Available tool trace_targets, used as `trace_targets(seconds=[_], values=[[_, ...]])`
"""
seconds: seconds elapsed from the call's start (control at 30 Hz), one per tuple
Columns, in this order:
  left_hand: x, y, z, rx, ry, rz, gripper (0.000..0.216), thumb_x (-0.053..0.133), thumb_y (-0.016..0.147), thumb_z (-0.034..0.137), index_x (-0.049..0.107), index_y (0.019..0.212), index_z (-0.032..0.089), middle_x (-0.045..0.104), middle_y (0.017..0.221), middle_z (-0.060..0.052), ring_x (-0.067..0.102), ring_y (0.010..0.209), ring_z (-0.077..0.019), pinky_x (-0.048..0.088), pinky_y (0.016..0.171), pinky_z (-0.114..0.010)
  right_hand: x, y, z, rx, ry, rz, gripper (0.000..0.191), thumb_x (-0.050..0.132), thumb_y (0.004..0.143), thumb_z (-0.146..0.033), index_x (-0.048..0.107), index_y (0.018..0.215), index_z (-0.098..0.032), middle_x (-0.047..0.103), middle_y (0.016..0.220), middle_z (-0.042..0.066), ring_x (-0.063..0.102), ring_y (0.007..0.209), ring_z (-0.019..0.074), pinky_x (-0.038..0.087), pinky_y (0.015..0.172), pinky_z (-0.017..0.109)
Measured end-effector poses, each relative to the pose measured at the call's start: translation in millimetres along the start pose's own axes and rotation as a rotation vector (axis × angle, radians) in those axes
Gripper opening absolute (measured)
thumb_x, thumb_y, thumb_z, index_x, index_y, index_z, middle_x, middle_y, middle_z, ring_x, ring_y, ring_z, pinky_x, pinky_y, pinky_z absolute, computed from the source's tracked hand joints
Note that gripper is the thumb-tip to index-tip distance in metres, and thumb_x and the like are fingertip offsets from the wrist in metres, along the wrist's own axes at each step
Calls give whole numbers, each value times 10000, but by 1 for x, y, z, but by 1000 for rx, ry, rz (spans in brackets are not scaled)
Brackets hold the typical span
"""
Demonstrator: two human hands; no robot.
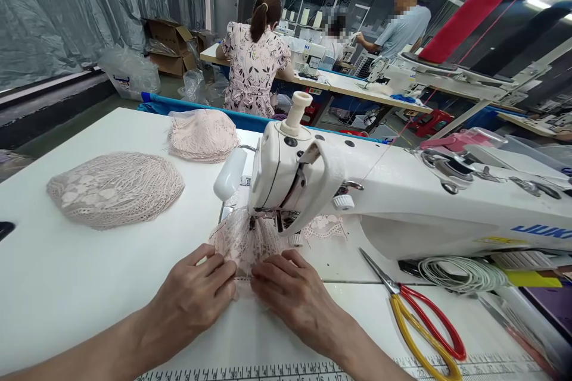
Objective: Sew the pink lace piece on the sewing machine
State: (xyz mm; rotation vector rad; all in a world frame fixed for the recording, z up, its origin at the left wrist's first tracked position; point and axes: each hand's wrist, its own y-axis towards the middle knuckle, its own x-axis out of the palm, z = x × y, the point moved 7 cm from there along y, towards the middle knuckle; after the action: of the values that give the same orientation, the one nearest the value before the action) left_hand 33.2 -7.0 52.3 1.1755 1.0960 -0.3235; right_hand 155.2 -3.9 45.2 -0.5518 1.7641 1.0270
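The fingers [220, 264] of the left hand [196, 297] are bent and closed on the near edge of a pale pink lace piece [243, 242], the thumb against the forefinger. The fingers [273, 266] of the right hand [295, 293] grip the same edge just beside them, so the two hands nearly touch. The pale pink lace piece lies on the white table [67, 274], and its far part goes under the presser foot [268, 218] of a white industrial sewing machine [402, 202]. The fingertips are near the needle zone; if the cloth feeds fast, a finger could probably be drawn too close to it. The open lace is thin and stretchy, so uneven pull from the two hands could pucker it or bend the seam line. To the right, red and yellow handled scissors [422, 321] lie with the blades pointing toward the machine, next to a coil of white cord [460, 274]; a sleeve or loose lace could catch there. On the left, well apart, rest a round heap of pink lace [116, 187] and a smaller stack of pink lace [203, 134]. Behind, other people sit at their own tables.
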Motion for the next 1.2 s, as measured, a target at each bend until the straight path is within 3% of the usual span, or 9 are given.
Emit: trace_targets(seconds=[0.1,0.27,0.4,0.5,0.6,0.7,0.93,1.07,1.2], values=[[0,1,1,16,7,-21,296,475,904,-83,611,717,100,678,895,-90,579,722,-185,426,721,-381,0,0,0,-5,-10,1,218,428,1008,-81,625,934,-137,667,976,67,592,886,167,420,760,326],[9,-2,0,10,38,-64,235,489,929,-44,659,1000,103,641,870,-45,552,724,-180,431,734,-375,-3,0,0,-6,-14,29,171,467,993,-69,624,960,-127,680,959,54,602,869,164,418,742,324],[12,-4,0,3,16,-78,243,465,949,-29,659,1031,91,634,901,-62,572,783,-188,436,760,-380,-1,-1,2,9,5,19,183,454,996,-65,623,979,-133,686,987,54,607,882,165,418,760,331],[12,-4,1,5,-1,-64,243,448,968,-6,657,1055,83,644,938,-84,591,814,-198,434,771,-388,0,-2,5,14,62,42,221,480,1036,-304,628,994,-146,683,972,58,605,889,182,430,773,343],[10,-2,1,1,11,-47,232,432,1002,52,654,1063,87,655,974,-104,608,843,-215,425,777,-401,1,-3,12,50,76,121,533,440,948,-637,629,1001,-142,673,1010,95,606,912,217,446,785,364],[13,1,-1,-8,-6,-101,231,420,1018,86,643,1079,100,657,1003,-103,614,857,-217,425,787,-402,3,-3,20,94,-7,182,686,387,881,-750,622,1019,-121,668,1078,141,620,927,251,458,806,391],[29,7,-19,-70,38,-229,219,653,919,149,610,1130,113,652,1084,-79,607,944,-245,397,860,-424,9,4,34,141,-146,135,798,341,872,-781,605,1172,-90,646,1197,190,632,984,285,450,897,447],[35,13,-30,-88,37,-201,161,591,976,223,611,1107,132,641,1031,-58,593,938,-225,377,858,-407,8,8,42,181,-182,119,817,258,911,-755,575,1265,-90,631,1242,182,601,1077,295,420,965,464],[36,19,-37,-86,58,-119,193,462,1014,213,608,1121,146,624,1008,-61,569,922,-228,363,864,-406,6,8,48,253,-224,108,763,321,906,-748,605,1264,-137,677,1158,143,600,1070,287,443,946,437]])
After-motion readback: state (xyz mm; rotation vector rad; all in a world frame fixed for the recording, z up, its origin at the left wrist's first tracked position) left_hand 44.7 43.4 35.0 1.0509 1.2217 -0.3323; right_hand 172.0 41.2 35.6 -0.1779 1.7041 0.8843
